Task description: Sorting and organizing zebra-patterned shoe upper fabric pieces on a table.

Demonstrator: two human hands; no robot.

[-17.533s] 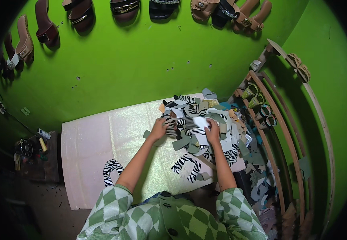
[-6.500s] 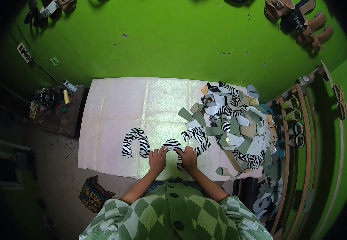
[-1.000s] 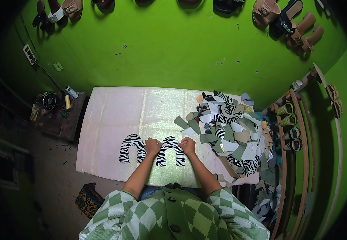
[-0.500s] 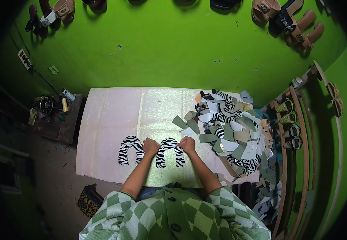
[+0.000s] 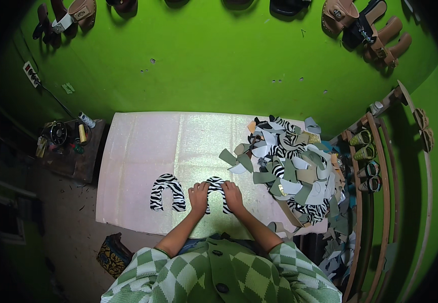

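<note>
On the pale, shiny tabletop (image 5: 143, 136) lie two arch-shaped zebra-print shoe-upper pieces, their open ends toward me. My left hand (image 5: 198, 196) grips the left side of the right-hand zebra-print piece (image 5: 216, 180), fingers curled over its edge. Its other side is held by my right hand (image 5: 233, 196) in the same way. Both hands cover much of its legs; the curved top and the inner gap show between them. The second zebra-print piece (image 5: 165, 180) rests flat just left of my left hand, untouched.
A heap of green, white and zebra-print offcuts (image 5: 297, 171) covers the table's right side, some spilling down beside it. A wooden rack (image 5: 373, 151) with sandals stands at right. At left is a small dark table (image 5: 72, 164) with thread spools. Sandals (image 5: 368, 30) hang along the green wall.
Both hands have come down along the sides of the right-hand piece, from pinching near its top to gripping its legs. That piece has shifted slightly; the left piece lies as before.
</note>
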